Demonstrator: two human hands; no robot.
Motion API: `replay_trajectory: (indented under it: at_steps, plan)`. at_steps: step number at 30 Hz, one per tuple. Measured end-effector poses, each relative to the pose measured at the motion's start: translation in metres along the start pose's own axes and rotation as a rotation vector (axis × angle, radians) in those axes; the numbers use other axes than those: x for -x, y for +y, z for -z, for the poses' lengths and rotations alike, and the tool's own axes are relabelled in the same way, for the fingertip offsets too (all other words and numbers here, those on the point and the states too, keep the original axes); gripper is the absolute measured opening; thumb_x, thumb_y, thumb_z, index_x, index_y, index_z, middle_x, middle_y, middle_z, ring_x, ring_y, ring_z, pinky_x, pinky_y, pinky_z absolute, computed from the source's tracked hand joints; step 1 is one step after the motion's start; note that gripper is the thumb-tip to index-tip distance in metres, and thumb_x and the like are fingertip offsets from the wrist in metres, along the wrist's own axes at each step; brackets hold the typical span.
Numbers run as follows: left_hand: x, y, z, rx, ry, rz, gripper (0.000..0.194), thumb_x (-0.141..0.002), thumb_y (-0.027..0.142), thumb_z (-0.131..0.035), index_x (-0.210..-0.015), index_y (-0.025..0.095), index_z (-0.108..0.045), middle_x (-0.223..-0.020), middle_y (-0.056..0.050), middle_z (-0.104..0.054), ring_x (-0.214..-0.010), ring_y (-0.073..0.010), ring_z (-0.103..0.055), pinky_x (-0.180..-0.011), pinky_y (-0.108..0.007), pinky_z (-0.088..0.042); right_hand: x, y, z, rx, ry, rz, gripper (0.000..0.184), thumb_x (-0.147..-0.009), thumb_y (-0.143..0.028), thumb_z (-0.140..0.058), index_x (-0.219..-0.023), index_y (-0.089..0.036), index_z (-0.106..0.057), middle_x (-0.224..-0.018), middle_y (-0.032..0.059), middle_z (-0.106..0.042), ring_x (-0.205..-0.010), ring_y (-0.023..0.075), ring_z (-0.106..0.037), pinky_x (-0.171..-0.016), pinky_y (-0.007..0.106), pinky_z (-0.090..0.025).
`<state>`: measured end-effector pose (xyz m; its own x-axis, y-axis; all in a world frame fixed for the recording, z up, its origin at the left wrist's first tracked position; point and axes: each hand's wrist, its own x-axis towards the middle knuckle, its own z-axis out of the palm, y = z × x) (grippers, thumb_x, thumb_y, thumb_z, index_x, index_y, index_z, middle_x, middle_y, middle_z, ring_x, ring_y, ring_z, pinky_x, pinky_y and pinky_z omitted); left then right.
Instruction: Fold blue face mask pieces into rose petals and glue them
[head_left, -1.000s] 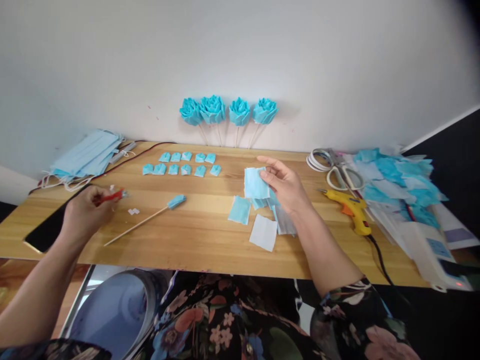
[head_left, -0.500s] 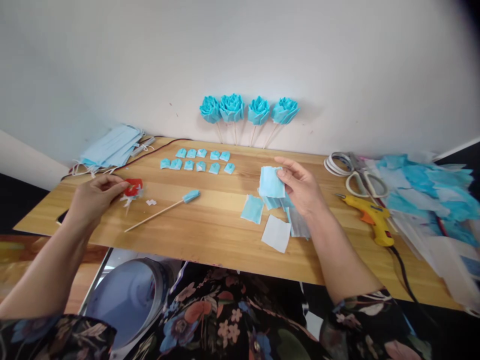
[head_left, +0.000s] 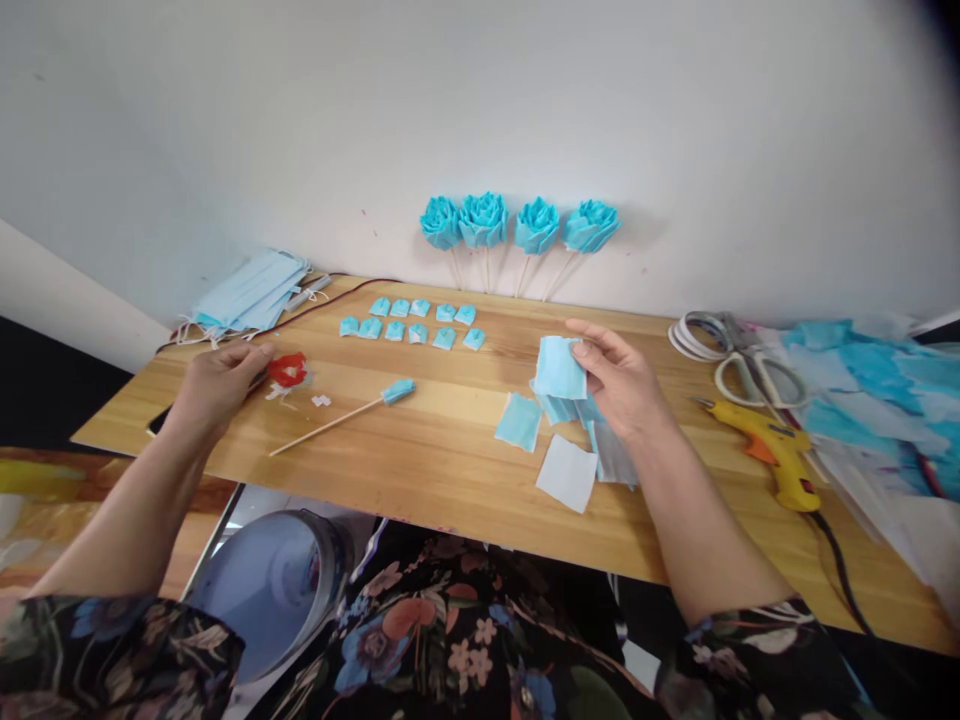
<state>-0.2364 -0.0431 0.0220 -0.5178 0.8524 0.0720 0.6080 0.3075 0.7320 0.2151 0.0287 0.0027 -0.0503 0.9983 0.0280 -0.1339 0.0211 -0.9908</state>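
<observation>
"Head view, left end first: what's there?"

"The left hand [head_left: 217, 385], near the counter's [head_left: 450, 445] left edge, thumb and fingers brought together; I can't tell whether they grip anything. A red piece [head_left: 289, 370] lies just by the fingertips."

"Next?"

"A blue-tipped stick [head_left: 330, 426] toward the front edge, then folded blue pieces [head_left: 417, 334] nearer the back edge (eleven, by my count)."

"And the right hand [head_left: 619, 385]?"

"Thumb and fingers pinch a light-blue square [head_left: 561, 368] over loose squares [head_left: 568, 473]. Farther right lies a yellow glue gun [head_left: 765, 437]."
</observation>
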Motion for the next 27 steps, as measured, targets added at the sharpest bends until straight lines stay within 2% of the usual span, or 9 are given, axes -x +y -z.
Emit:
replay_trajectory:
  at_steps: [2,8,12,17,21,27]
  plan:
    - [-0.001,0.000,0.000,-0.052,-0.011,-0.004,0.037,-0.071,0.051,-0.059,-0.074,0.015,-0.068,-0.079,-0.004,-0.065,-0.075,-0.0167,-0.055,-0.064,-0.026,-0.042,0.000,0.000,0.000,0.006,0.006,0.016,0.036,-0.071,-0.038,-0.082,-0.105,-0.031,-0.075,-0.072,-0.0048,-0.055,-0.058,0.0075,-0.046,-0.052,0.021,-0.043]
    - [-0.011,-0.015,-0.002,-0.143,-0.157,-0.113,0.036,-0.065,0.052,-0.062,-0.076,0.018,-0.068,-0.081,-0.005,-0.066,-0.076,-0.0192,-0.057,-0.072,-0.030,-0.043,0.002,-0.008,-0.003,0.031,0.042,0.033,0.035,-0.069,-0.039,-0.083,-0.103,-0.031,-0.074,-0.069,-0.0049,-0.055,-0.057,0.0085,-0.050,-0.051,0.022,-0.046]
    - [-0.013,-0.020,-0.003,-0.168,-0.177,-0.161,0.038,-0.065,0.053,-0.062,-0.079,0.018,-0.071,-0.090,-0.008,-0.070,-0.085,-0.0233,-0.061,-0.081,-0.035,-0.045,0.000,-0.020,-0.004,-0.001,0.052,0.038,0.035,-0.065,-0.040,-0.086,-0.097,-0.031,-0.075,-0.070,-0.0047,-0.057,-0.059,0.0089,-0.053,-0.050,0.021,-0.047]
    - [-0.010,-0.015,-0.004,-0.082,-0.120,-0.101,0.035,-0.061,0.048,-0.064,-0.079,0.019,-0.072,-0.095,-0.006,-0.072,-0.093,-0.0246,-0.063,-0.091,-0.036,-0.046,0.003,-0.036,0.006,-0.006,0.068,0.002,0.041,-0.057,-0.040,-0.091,-0.094,-0.029,-0.077,-0.071,-0.0039,-0.060,-0.061,0.0091,-0.053,-0.051,0.020,-0.048]
    - [-0.010,-0.019,-0.005,-0.009,-0.157,-0.099,0.032,-0.062,0.042,-0.065,-0.081,0.018,-0.073,-0.097,-0.006,-0.074,-0.094,-0.0231,-0.063,-0.089,-0.034,-0.046,0.004,-0.038,0.023,-0.028,0.126,-0.009,0.042,-0.055,-0.036,-0.092,-0.094,-0.026,-0.078,-0.077,-0.0026,-0.064,-0.069,0.0088,-0.057,-0.060,0.019,-0.051]
    - [-0.009,-0.015,-0.006,-0.042,-0.154,-0.052,0.030,-0.063,0.039,-0.066,-0.082,0.017,-0.074,-0.088,-0.004,-0.074,-0.081,-0.0202,-0.060,-0.079,-0.032,-0.043,-0.001,-0.033,0.037,-0.001,0.181,0.009,0.037,-0.058,-0.031,-0.089,-0.093,-0.025,-0.077,-0.082,0.0007,-0.066,-0.071,0.0117,-0.059,-0.064,0.025,-0.051]
